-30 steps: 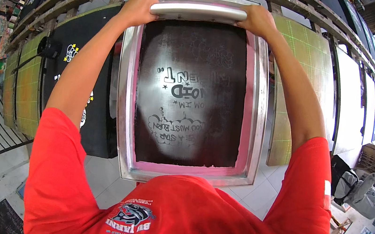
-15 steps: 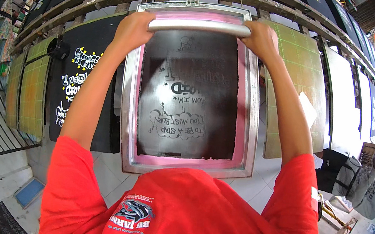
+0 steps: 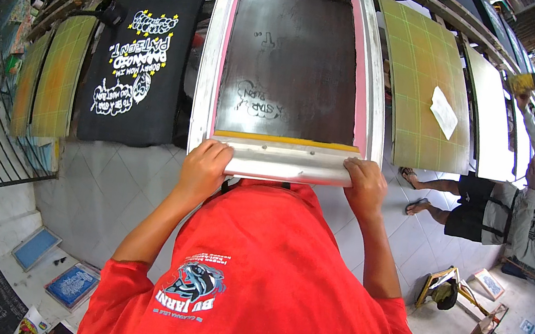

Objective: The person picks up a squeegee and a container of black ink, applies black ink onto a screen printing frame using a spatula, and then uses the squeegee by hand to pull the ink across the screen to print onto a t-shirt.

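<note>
A screen-printing frame (image 3: pixel 212 65) with silver edges and a pink border lies in front of me. Its dark mesh (image 3: pixel 295 62) carries faint lettering, and a strip of black ink runs along the far side. Across the near end rests a wide squeegee (image 3: pixel 289 165) with a metal handle and a yellow blade. My left hand (image 3: pixel 208 163) is closed around its left end, and my right hand (image 3: pixel 366 187) grips the right end. The blade's lower edge meets the mesh close to my body. What lies beneath the screen is hidden.
On the left, a black printed shirt (image 3: pixel 161 99) is stretched on a board, a dark cup (image 3: pixel 109 12) at its corner. Greenish boards (image 3: pixel 421 79) stand right, one bearing a white paper (image 3: pixel 444 114). Another person (image 3: pixel 518 213) works at far right, holding a yellow-and-black tool (image 3: pixel 526 83).
Both hands have drawn the squeegee from the far end of the screen to the near end. Most lettering on the mesh now looks darker and fainter. The other person's arm is raised.
</note>
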`<state>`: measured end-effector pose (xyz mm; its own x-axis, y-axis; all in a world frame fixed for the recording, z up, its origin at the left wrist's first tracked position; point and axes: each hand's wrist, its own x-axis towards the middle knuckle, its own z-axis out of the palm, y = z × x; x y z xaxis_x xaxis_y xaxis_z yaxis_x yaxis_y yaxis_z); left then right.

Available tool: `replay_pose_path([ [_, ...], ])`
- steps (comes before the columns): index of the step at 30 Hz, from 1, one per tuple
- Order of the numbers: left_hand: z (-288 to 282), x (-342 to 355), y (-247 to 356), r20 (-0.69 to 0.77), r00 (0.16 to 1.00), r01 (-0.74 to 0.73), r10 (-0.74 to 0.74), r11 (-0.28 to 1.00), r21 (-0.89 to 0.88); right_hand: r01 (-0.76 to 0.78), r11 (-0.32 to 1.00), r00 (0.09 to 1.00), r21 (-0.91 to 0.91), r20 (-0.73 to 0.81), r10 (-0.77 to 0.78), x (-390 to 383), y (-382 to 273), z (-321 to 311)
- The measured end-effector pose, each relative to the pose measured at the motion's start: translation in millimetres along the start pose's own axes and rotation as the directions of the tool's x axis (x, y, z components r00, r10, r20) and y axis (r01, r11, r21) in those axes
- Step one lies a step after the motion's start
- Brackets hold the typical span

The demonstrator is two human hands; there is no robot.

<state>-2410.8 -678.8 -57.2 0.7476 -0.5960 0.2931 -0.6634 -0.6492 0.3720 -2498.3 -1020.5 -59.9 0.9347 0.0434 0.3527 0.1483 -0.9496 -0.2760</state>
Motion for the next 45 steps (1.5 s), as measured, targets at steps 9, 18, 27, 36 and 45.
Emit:
replay_pose_path([
  [9, 29, -29, -2, -0.083, 0.996, -0.026, 0.035, 0.994, 0.107, 0.107, 0.994, 0.985, -0.003, -0.136, -0.107, -28, 6, 31],
  [18, 28, -38, 11, -0.036, 0.999, 0.015, -0.014, 0.999, 0.030, 0.099, 0.982, 0.995, 0.159, -0.003, -0.100, -42, 5, 23],
  [27, 32, -36, 14, -0.026, 0.998, 0.063, -0.063, 0.998, 0.026, 0.082, 0.973, 0.995, 0.215, 0.034, -0.091, -36, 10, 24],
  [36, 32, -47, -40, -0.281, 0.791, 0.540, -0.544, 0.836, -0.099, -0.429, 0.871, 0.854, 0.241, -0.206, 0.477, -46, 57, 29],
  [45, 52, -37, -81, 0.102, 0.495, 0.794, -0.863, 0.402, -0.455, -0.766, 0.486, 0.601, 0.421, 0.200, 0.774, -29, 84, 45],
])
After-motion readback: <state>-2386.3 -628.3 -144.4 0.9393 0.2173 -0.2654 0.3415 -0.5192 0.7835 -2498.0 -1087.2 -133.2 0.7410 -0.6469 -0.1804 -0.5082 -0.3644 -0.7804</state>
